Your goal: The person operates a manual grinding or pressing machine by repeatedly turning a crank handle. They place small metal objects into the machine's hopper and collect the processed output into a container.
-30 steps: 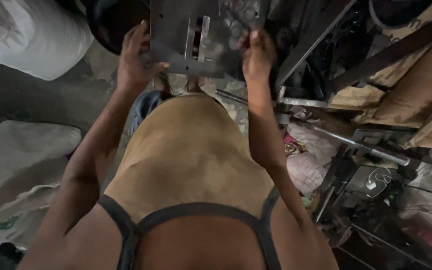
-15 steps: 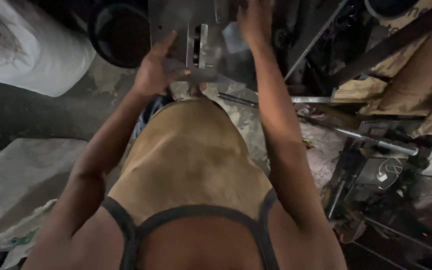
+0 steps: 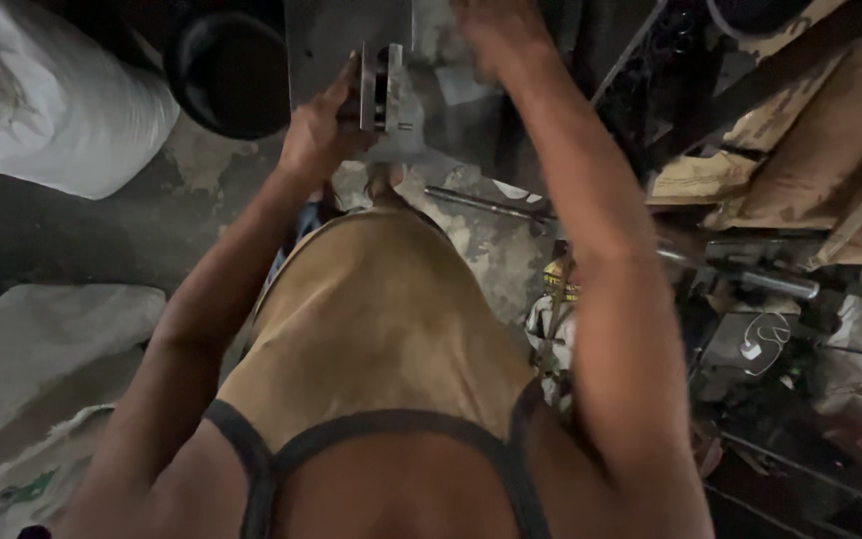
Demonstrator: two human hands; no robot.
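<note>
I look down over my own chest at a grey metal plate (image 3: 336,40) with a slotted bracket (image 3: 383,95) held out in front of me. My left hand (image 3: 319,135) grips the plate's lower left edge beside the bracket. My right hand (image 3: 491,35) reaches up to the plate's right side at the top of the frame. Its fingers are partly cut off by the frame edge, so I cannot see how it holds the plate.
A black round bucket (image 3: 231,75) and a white sack (image 3: 52,100) stand at the upper left. More white sacks (image 3: 32,369) lie at the lower left. Metal rods (image 3: 491,205), wooden boards (image 3: 810,130) and scrap clutter the right side on a concrete floor.
The plate has risen and come closer to the top of the frame. Both hands shifted up along it, the right hand moving higher and further up the plate's right side.
</note>
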